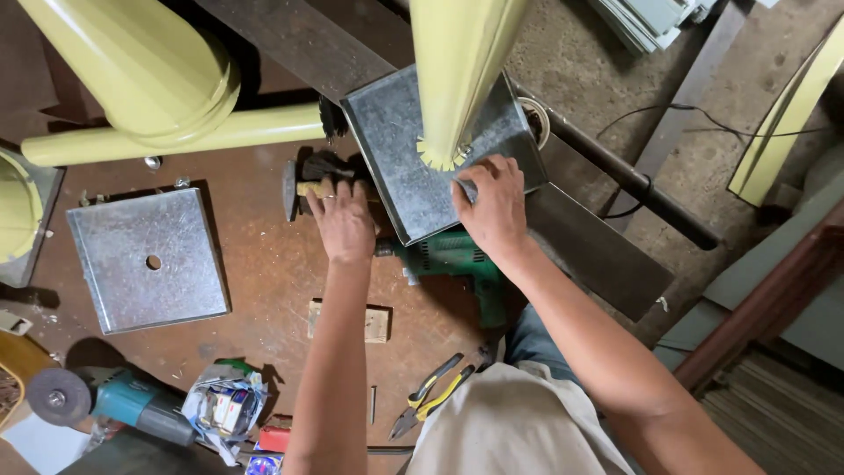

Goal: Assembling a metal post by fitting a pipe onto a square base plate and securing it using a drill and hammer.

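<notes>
Square plate (413,167): galvanized sheet with raised edges, tilted on the bench (264,273), partly over the green drill (457,259).
Yellow tube (457,70): stood on the plate centre, its slit tabs splayed against the sheet.
Right hand (494,207): laid flat on the plate's near edge, fingers spread, nothing enclosed.
Left hand (345,220): fingers curled over the handle of a hammer (303,186) beside the plate; full closure cannot be told.
Second plate (148,259): flat, centre hole, well left.
Pliers (431,396): yellow-handled, near the wooden block (349,321).
Angle grinder (105,400): lower left.
</notes>
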